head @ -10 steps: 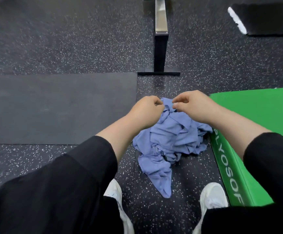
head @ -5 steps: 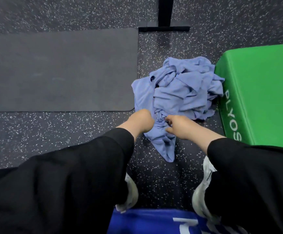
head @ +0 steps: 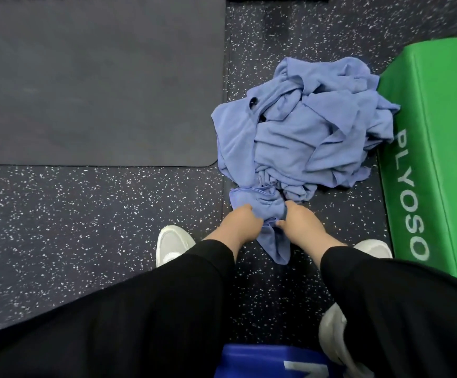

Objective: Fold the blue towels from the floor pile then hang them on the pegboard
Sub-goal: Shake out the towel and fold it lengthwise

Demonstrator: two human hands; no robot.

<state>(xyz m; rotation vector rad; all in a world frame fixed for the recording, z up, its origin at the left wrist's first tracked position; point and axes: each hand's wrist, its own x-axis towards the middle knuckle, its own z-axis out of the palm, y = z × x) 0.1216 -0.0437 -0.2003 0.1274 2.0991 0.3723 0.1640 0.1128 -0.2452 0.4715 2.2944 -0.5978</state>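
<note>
Both hands reach down to the near end of one blue towel (head: 262,205). The left hand (head: 239,223) has its fingers curled over the towel's left side, so its grip holds cloth. The right hand (head: 299,221) has its fingers curled into the towel's right side, and its grip likewise holds cloth. The two hands sit close together, with a narrow strip of towel between them. Below the hands, a loose tail of the same towel trails toward the person and lies on the floor (head: 85,214).

The fingertips are tucked under the knuckles, so the exact pinch points appear hidden from this view.

The gripped towel runs up into the towel pile (head: 303,132), a crumpled heap of blue cloth lying on the floor just beyond the hands. The right edge of the pile touches the side of a green box (head: 445,132), which bears white lettering along its near face. To the left of the pile lies a dark gray mat (head: 99,77), flat on the floor, with its rounded corner just beside the pile.

Black sleeves cover both forearms. A white shoe (head: 171,245) shows beside the left forearm, and another white shoe (head: 373,248) shows by the right sleeve, near the green box. A blue object (head: 262,361) with a white marking sits at the lower edge of the view.
</note>
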